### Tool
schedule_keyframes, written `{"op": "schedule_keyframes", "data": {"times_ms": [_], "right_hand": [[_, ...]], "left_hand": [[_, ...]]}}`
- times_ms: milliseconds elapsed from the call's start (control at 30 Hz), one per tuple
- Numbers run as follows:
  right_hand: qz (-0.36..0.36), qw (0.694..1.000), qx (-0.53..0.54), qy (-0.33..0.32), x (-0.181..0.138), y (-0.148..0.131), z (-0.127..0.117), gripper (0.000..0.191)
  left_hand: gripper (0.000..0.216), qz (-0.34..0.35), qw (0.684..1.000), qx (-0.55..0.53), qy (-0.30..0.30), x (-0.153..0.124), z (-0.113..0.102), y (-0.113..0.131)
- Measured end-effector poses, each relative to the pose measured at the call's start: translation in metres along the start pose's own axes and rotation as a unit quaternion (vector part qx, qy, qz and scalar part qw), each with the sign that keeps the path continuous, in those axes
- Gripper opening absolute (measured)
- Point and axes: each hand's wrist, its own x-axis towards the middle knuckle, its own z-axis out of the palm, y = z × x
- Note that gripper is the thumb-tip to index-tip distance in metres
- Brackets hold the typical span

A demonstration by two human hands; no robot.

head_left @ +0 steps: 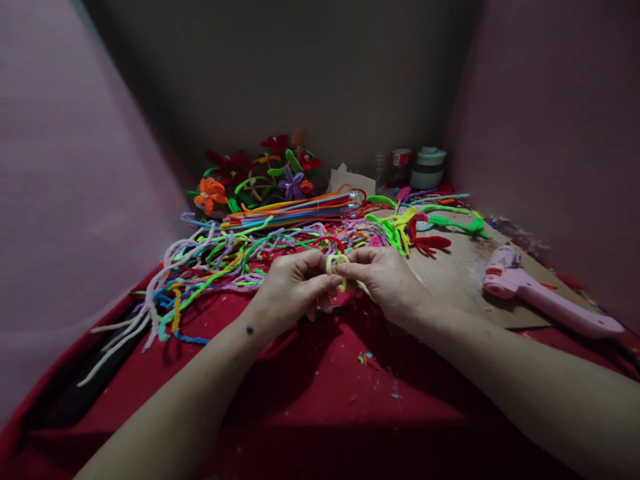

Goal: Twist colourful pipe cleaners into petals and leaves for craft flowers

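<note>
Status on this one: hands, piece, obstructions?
Left hand and right hand pinching pale yellow loop. Tangled fuzzy stems just beyond, not blocking view. Pink glue gun off right.

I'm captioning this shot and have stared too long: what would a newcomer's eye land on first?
Probably the tangle of bright pipe cleaners spread over the red cloth, left of centre. In the middle, the left hand and right hand pinch a pale yellow loop. Next might come the fuzzy flowers at the back left and what looks like a pink glue gun at right.
</note>
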Motion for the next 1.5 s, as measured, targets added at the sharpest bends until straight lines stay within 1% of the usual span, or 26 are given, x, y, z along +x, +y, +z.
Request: {"op": "schedule_keyframes", "data": {"times_ms": [67,133,200,267,333,400,433,500,567,633,700,733,800,867,967,1067,1200,1300,1400,1500], "right_hand": [[0.004,1.0,0.015,-0.005,0.001,0.001,0.0,0.023],[0.003,1.0,0.026,-0.005,0.002,0.003,-0.001,0.021],[0.004,1.0,0.031,0.0,0.002,0.005,-0.001,0.019],[0.009,0.999,0.043,0.0,0.002,0.004,-0.001,0.018],[0.026,0.998,0.064,-0.002,0.0,0.001,0.0,0.019],[0.054,0.995,0.086,-0.007,-0.003,-0.003,0.001,0.021],[0.069,0.993,0.098,-0.013,-0.003,-0.005,0.002,0.021],[0.092,0.987,0.126,-0.029,-0.004,-0.006,0.003,0.021],[0.101,0.98,0.164,-0.048,-0.002,-0.003,0.003,0.019],[0.102,0.973,0.198,-0.065,0.0,0.001,0.003,0.018],[0.099,0.97,0.214,-0.066,0.003,0.003,0.002,0.019],[0.098,0.97,0.216,-0.061,0.003,0.004,0.002,0.02],[0.096,0.971,0.216,-0.043,0.003,0.002,0.002,0.019],[0.097,0.973,0.21,-0.026,0.003,0.0,0.001,0.017],[0.101,0.972,0.21,-0.01,0.003,-0.002,0.0,0.014],[0.106,0.968,0.226,0.0,0.005,-0.005,-0.001,0.013],[0.096,0.972,0.215,0.025,0.004,-0.008,-0.002,0.016],[0.087,0.977,0.193,0.027,0.003,-0.009,-0.002,0.015],[0.091,0.979,0.181,0.014,0.004,-0.008,-0.002,0.016],[0.085,0.981,0.174,0.019,0.005,-0.007,-0.002,0.017]], "left_hand": [[0.014,0.002,1.0,0.001,-0.006,0.001,0.002,-0.002],[0.017,-0.003,0.999,-0.013,-0.033,0.001,0.002,-0.002],[0.022,-0.01,0.997,-0.047,-0.057,0.001,-0.001,-0.002],[0.026,-0.018,0.994,-0.085,-0.067,0.002,-0.004,-0.001],[0.025,-0.028,0.991,-0.107,-0.07,0.002,-0.006,-0.002],[0.022,-0.027,0.993,-0.099,-0.055,0.003,-0.006,-0.002],[0.021,-0.021,0.995,-0.091,-0.037,0.004,-0.006,-0.003],[0.024,-0.007,0.996,-0.088,0.006,0.005,-0.005,-0.005],[0.029,-0.006,0.994,-0.105,0.021,0.006,-0.004,-0.008],[0.029,-0.013,0.99,-0.141,-0.01,0.006,-0.001,-0.011],[0.029,-0.017,0.981,-0.183,-0.06,0.005,0.002,-0.012],[0.029,-0.015,0.976,-0.203,-0.079,0.005,0.004,-0.012],[0.031,-0.007,0.969,-0.228,-0.09,0.004,0.009,-0.011],[0.034,-0.011,0.971,-0.225,-0.078,0.003,0.012,-0.009],[0.03,-0.041,0.982,-0.175,-0.054,0.003,0.014,-0.007],[0.028,-0.046,0.987,-0.147,-0.034,0.002,0.013,-0.007],[0.025,-0.033,0.988,-0.141,-0.044,0.001,0.008,-0.006],[0.022,-0.027,0.987,-0.152,-0.044,0.002,0.004,-0.007],[0.022,-0.047,0.983,-0.174,-0.047,0.004,0.001,-0.01],[0.024,-0.072,0.976,-0.199,-0.051,0.006,0.0,-0.012]]}}
